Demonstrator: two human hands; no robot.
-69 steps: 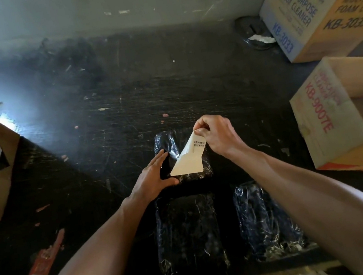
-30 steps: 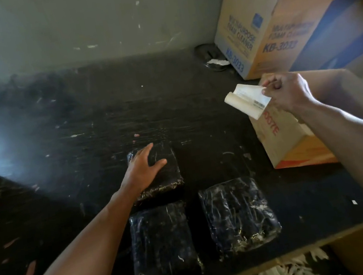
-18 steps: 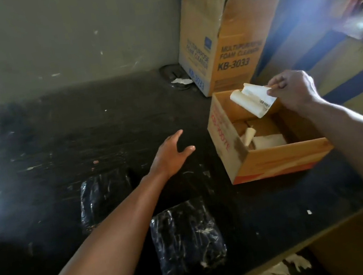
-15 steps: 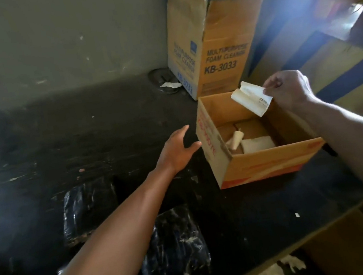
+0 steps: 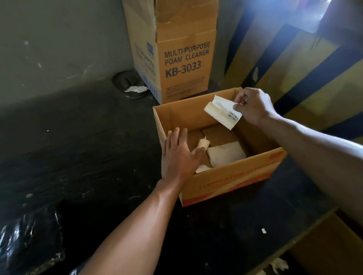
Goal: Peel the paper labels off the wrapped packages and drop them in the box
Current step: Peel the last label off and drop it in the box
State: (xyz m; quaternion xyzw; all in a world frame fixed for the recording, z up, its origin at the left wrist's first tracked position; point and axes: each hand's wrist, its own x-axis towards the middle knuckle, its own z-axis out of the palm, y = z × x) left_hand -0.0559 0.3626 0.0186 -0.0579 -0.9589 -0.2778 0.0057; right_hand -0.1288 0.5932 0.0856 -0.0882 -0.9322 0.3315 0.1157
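A: You had the peeled label [image 5: 223, 114] above the open mouth of the small cardboard box [image 5: 229, 177]. The thumb and fingers of your right hand [image 5: 253, 107] pinched it by one end, and its free end curled over.

B: Below it, on the box floor, lay other peeled labels [image 5: 225, 154]. Your left hand [image 5: 179, 159] was flat with fingers straight, holding nothing, spread over the box's left wall. I couldn't tell whether it touched the rim.

A: My worry for you was the glue. If the sticky face clung to your fingertips as you let go, the label would likely ride out with your hand instead of dropping.

B: Or it might have caught your left hand, close beneath it, or stuck to the inside wall. A curled strip drifts, too.

A: The plastic-wrapped packages [image 5: 26, 243] lay well apart from the box, at the near left of the dark desk [image 5: 82, 140]. I saw no label on them, though they were dim.

B: The tall foam-cleaner carton [image 5: 188, 61] stood just behind the box, so a flick too far would probably have hit it.
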